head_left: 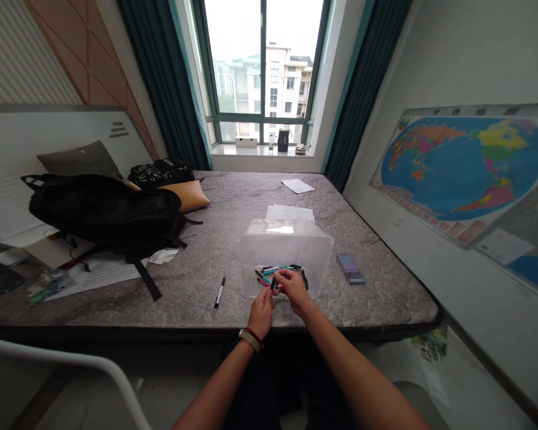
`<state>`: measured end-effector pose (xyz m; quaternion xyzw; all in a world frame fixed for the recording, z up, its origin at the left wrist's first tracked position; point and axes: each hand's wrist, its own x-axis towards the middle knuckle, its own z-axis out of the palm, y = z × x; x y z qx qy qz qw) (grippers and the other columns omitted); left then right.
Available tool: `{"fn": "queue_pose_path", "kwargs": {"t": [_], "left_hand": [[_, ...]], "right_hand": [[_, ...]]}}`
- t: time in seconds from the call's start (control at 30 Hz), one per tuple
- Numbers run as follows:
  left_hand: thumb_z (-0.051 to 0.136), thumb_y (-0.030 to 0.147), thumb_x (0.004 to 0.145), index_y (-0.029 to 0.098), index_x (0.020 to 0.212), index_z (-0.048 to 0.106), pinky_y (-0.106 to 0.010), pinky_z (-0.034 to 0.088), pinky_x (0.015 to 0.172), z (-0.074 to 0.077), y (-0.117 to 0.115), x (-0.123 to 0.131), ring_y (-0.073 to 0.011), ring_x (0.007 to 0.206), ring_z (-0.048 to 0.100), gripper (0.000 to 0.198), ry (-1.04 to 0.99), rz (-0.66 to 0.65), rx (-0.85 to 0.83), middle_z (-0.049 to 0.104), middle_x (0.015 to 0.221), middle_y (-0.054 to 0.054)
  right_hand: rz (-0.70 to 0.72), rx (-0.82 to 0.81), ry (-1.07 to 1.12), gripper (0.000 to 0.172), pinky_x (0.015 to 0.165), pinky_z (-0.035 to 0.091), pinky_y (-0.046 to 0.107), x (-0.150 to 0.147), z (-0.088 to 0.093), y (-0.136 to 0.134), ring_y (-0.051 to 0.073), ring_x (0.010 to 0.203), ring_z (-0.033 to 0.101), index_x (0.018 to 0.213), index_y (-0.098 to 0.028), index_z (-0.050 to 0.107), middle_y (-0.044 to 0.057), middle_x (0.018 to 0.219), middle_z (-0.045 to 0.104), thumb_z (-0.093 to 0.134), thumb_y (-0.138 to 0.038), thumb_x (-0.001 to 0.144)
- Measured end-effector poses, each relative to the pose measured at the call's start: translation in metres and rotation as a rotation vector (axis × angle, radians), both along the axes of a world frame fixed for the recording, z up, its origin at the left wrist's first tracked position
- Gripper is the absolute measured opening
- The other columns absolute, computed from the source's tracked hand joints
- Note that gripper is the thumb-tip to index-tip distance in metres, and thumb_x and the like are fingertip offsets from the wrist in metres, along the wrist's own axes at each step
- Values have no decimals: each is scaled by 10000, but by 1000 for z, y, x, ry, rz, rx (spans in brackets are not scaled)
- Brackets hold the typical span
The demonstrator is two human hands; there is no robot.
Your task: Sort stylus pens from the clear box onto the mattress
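A short black pen [273,283] is held between both my hands, just in front of a translucent plastic bin [286,248]. My left hand [260,309] grips its lower end, fingers closed. With a pinch, my right hand [292,289] holds the upper end; part of the pen is hidden by the fingers. Several pens [278,269], black, teal, white and red, lie in the bin behind my fingers. To the left of the bin, a white and black pen [220,294] lies alone on the mattress.
The patterned mattress [197,251] bears everything. A blurred-out phone-like object [350,268] lies right of the bin, papers [291,212] behind it. At left are a black backpack [103,209] and a tan pouch [187,194]. A white chair rail [72,359] is at the lower left.
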<state>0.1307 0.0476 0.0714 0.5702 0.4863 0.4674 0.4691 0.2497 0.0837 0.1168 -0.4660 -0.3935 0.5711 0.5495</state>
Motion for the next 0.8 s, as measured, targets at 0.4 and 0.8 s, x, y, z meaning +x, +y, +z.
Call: {"fn": "queue_pose_path", "kwargs": {"t": [0.4,0.8], "left_hand": [[405,578,910,177,917,559,-210,263,438,19,-2,7,-78,442,329,429,-157,-98,-73,391,531,68],[430,518,921,165,918,545,-191,267,470,8,-6,10,-70,483,358,372,-150,-127,-86,390,553,73]], "right_hand": [[46,71,-68,399,556,494,237,17,14,-5,150,695,601,870,-152,718,53,818,682,728,-513,700],[58,-37,7,380,562,473,248,18,1,-10,102,559,557,757,-146,669,2,692,632,766,-501,663]]}}
